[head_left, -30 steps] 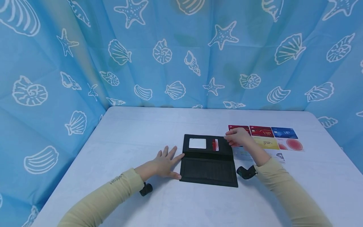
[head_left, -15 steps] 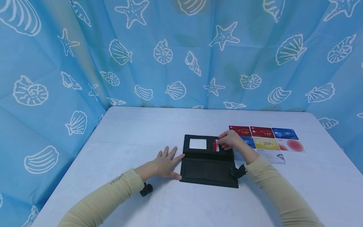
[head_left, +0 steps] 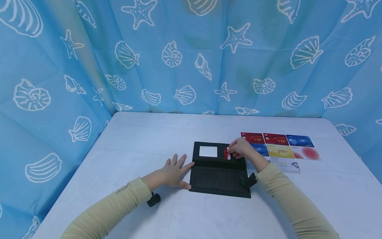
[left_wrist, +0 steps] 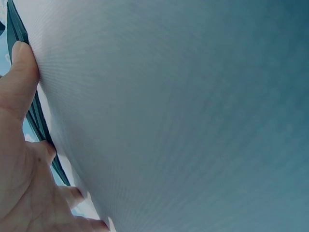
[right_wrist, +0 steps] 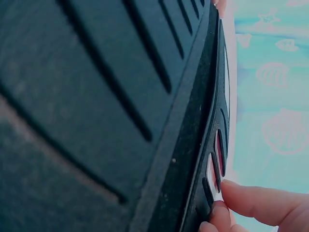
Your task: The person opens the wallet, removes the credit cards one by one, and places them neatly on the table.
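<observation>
A black wallet lies unfolded on the white table, a white window in its upper half. Beside that window, a red card and a whitish card sit in slots. My left hand rests with fingers spread, its thumb and index tips at the wallet's left edge; the left wrist view shows the thumb against that edge. My right hand is over the upper right part. In the right wrist view, its thumb and a finger pinch the whitish card, which is partly inside its slot.
Right of the wallet, several cards lie in rows: two red VIP cards, blue cards, a yellow one, a pink-circled one and a white one. A blue shell-print curtain hangs behind the table.
My right hand has moved left from the wallet's top right corner to the card slots and now pinches the whitish card. The left hand and wallet have stayed put.
</observation>
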The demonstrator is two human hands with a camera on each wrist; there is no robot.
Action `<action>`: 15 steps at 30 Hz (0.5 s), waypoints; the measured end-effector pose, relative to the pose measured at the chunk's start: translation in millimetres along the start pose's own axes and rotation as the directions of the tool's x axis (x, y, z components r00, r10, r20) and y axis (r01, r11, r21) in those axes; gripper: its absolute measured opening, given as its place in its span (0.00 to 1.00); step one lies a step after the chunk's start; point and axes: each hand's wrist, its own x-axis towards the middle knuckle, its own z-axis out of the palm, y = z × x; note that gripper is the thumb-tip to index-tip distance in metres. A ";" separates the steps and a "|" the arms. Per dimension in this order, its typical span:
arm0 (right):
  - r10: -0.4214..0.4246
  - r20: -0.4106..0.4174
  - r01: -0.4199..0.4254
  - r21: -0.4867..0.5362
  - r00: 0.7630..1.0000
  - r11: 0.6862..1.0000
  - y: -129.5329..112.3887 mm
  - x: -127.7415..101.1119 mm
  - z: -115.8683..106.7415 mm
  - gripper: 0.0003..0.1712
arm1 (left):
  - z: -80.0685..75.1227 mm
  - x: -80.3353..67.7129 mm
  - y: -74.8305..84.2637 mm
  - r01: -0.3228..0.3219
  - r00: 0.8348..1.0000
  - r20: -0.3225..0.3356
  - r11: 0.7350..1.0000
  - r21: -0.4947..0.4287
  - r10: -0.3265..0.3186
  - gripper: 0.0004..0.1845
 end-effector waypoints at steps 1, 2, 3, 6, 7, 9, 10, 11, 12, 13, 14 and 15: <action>0.006 -0.002 -0.006 0.003 1.000 1.000 0.0 0.0 0.1 0.17 | 0.0 0.0 0.0 0.000 1.000 0.000 1.000 0.001 0.000 0.48; 0.009 -0.004 -0.009 0.005 1.000 1.000 0.1 0.0 0.1 0.17 | 0.0 0.0 0.0 0.000 1.000 0.001 1.000 0.003 0.000 0.48; 0.013 -0.007 -0.013 0.010 1.000 1.000 0.1 -0.3 -0.1 0.17 | 0.1 0.0 0.1 0.001 1.000 0.001 1.000 0.005 -0.001 0.48; 0.026 -0.011 -0.025 0.021 1.000 0.999 0.3 -0.5 -1.0 0.18 | -0.2 -0.2 0.3 0.000 1.000 0.002 1.000 0.007 0.000 0.48; 0.030 -0.010 -0.030 0.024 1.000 0.999 0.2 -0.6 -1.3 0.18 | -0.4 -0.2 0.4 0.002 1.000 0.002 1.000 0.007 -0.002 0.48; 0.035 -0.003 -0.034 0.033 0.999 0.999 0.0 -0.6 -2.2 0.18 | -0.7 -0.3 0.6 0.004 1.000 0.003 1.000 0.007 -0.004 0.48; 0.038 0.003 -0.038 0.042 0.999 0.998 0.2 -0.3 -2.7 0.18 | -0.9 -0.5 0.8 0.004 1.000 0.004 1.000 0.007 -0.004 0.48; 0.040 0.010 -0.041 0.052 0.999 0.998 0.4 -0.2 -3.2 0.18 | -1.1 -0.5 0.8 0.005 1.000 0.004 1.000 0.007 -0.005 0.48; 0.044 0.016 -0.045 0.065 0.999 0.997 0.8 0.1 -3.5 0.18 | -1.1 -0.4 0.8 0.006 1.000 0.005 1.000 0.008 -0.006 0.48; 0.043 0.026 -0.045 0.077 0.999 0.996 1.0 0.1 -3.9 0.19 | -1.0 -0.4 0.8 0.008 1.000 0.006 1.000 0.009 -0.008 0.48; 0.045 0.037 -0.049 0.093 0.998 0.994 1.4 0.1 -4.2 0.19 | -0.8 -0.3 0.7 0.008 1.000 0.006 1.000 0.009 -0.008 0.48; 0.048 0.046 -0.053 0.111 0.998 0.992 1.9 0.1 -4.5 0.18 | -0.8 -0.1 0.7 0.008 1.000 0.006 1.000 0.009 -0.008 0.48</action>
